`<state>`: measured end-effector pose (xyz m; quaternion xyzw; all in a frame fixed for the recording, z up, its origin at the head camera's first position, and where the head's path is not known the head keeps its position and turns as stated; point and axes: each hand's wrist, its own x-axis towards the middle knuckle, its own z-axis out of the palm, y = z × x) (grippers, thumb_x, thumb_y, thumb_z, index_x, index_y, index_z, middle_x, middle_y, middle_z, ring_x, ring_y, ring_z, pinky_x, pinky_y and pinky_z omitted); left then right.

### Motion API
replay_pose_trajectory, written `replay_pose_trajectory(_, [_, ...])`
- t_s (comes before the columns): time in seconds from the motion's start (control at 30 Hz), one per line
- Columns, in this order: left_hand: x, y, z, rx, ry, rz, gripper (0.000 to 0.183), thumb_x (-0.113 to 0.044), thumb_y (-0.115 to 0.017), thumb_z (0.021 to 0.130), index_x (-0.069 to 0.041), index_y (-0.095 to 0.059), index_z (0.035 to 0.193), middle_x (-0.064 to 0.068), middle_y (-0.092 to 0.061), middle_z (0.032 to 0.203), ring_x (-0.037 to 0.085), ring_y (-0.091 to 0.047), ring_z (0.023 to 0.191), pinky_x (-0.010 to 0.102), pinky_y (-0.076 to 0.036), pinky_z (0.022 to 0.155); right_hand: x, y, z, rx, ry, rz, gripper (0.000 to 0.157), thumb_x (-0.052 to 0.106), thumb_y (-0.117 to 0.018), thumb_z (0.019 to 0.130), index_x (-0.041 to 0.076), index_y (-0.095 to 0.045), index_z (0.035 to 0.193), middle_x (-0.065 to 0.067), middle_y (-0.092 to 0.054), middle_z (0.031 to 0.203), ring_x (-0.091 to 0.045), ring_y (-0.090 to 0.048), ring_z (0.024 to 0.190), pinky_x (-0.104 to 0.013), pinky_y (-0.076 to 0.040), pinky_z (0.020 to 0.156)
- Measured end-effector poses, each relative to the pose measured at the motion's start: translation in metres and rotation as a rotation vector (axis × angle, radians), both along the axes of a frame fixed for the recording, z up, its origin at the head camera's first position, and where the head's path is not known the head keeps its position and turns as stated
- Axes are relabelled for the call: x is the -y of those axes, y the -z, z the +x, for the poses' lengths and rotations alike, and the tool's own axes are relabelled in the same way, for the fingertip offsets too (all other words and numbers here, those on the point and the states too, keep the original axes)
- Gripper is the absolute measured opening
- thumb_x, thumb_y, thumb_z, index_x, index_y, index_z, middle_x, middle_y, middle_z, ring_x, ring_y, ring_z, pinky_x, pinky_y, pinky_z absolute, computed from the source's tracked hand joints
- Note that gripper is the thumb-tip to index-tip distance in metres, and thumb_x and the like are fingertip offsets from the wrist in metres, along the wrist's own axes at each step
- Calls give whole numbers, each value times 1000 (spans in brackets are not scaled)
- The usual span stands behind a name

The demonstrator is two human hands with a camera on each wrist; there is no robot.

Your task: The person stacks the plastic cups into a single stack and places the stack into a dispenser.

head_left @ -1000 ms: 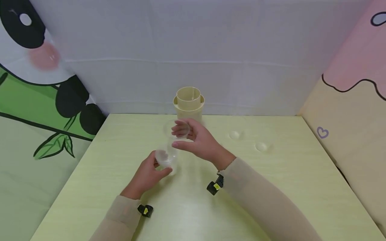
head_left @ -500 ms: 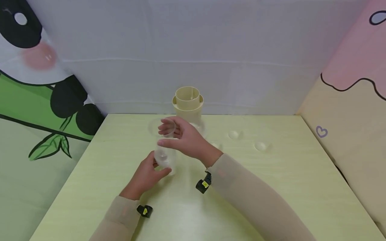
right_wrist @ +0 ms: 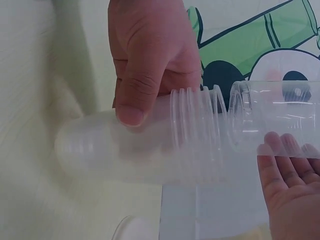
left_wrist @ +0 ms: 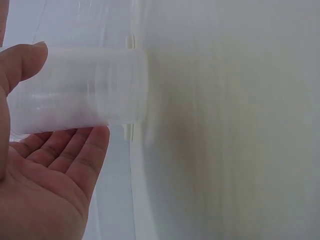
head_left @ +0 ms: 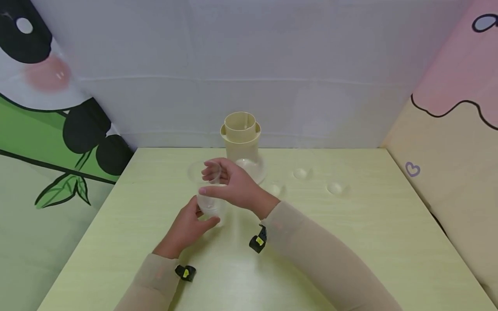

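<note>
My left hand (head_left: pixel 189 226) grips a stack of clear plastic cups (right_wrist: pixel 150 142) near the table, thumb on one side and fingers on the other. Several rims lie close together at the stack's upper end. Directly above it, a single clear plastic cup (right_wrist: pixel 280 112) is held by my right hand (head_left: pixel 233 185), whose fingers show through its wall in the head view. That cup's base faces the stack's mouth, right at the rim. In the left wrist view, the frosted-looking lower cup wall (left_wrist: pixel 80 90) lies between thumb and fingers.
A beige cylindrical container (head_left: pixel 242 149) with a narrower inner tube stands at the table's back edge. Clear cups stand on the pale table (head_left: pixel 350 250): one just in front of the container (head_left: pixel 254 169), others to the right (head_left: pixel 300 173), (head_left: pixel 335 188).
My right hand has carried its cup leftward until above the left hand's stack, then slightly lower. The left hand has barely moved. Cups behind the right hand have come into view.
</note>
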<state>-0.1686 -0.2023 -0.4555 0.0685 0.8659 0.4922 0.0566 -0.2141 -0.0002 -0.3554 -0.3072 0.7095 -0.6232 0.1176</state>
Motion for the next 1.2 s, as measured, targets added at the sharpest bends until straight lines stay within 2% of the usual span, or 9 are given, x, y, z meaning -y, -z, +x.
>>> replay_pose_trajectory(0.23, [0, -2, 3, -23, 9, 12, 72, -20, -81, 92, -7, -40, 149, 13, -56, 143, 33, -55, 132, 51, -47, 109, 1, 9, 3, 11, 14, -3, 63, 18, -80, 91, 8, -49, 146, -10, -63, 130, -12, -62, 120, -25, -44, 109])
replay_pose_trajectory(0.47, [-1, -5, 5, -18, -1, -6, 73, -23, -81, 92, -6, -39, 150, 14, -55, 143, 34, -55, 132, 53, -47, 108, -2, 12, 3, 18, 47, -13, 63, 18, -81, 91, 10, -50, 146, -1, -63, 129, -12, -62, 120, -26, -45, 109])
replay_pose_trajectory(0.73, [-2, -9, 7, -21, -3, -17, 72, -21, -80, 93, -7, -39, 151, 13, -55, 144, 34, -55, 132, 54, -45, 109, -1, 18, 4, 48, 60, -13, 65, 20, -83, 89, 12, -51, 145, -1, -63, 131, -12, -61, 121, -26, -45, 108])
replay_pose_trajectory(0.93, [-3, -11, 8, -27, -6, -20, 71, -20, -80, 92, -7, -40, 150, 14, -56, 143, 35, -55, 132, 53, -46, 109, -1, 25, 3, 24, 86, 5, 65, 22, -84, 88, 15, -52, 145, 0, -63, 132, -13, -60, 123, -27, -44, 108])
replay_pose_trajectory(1.07, [-4, -10, 8, -30, -8, -15, 70, -19, -80, 92, -7, -41, 149, 13, -56, 143, 34, -56, 131, 53, -46, 109, -1, 28, 3, 24, 112, 25, 64, 25, -85, 87, 18, -54, 143, 3, -63, 131, -13, -59, 125, -30, -44, 110])
replay_pose_trajectory(1.2, [-4, -10, 8, -37, -2, -17, 69, -20, -80, 92, -9, -42, 148, 12, -55, 144, 32, -56, 132, 52, -46, 109, -2, 33, 3, 26, 123, 60, 60, 31, -86, 86, 13, -57, 135, 3, -61, 136, -11, -56, 129, -32, -41, 112])
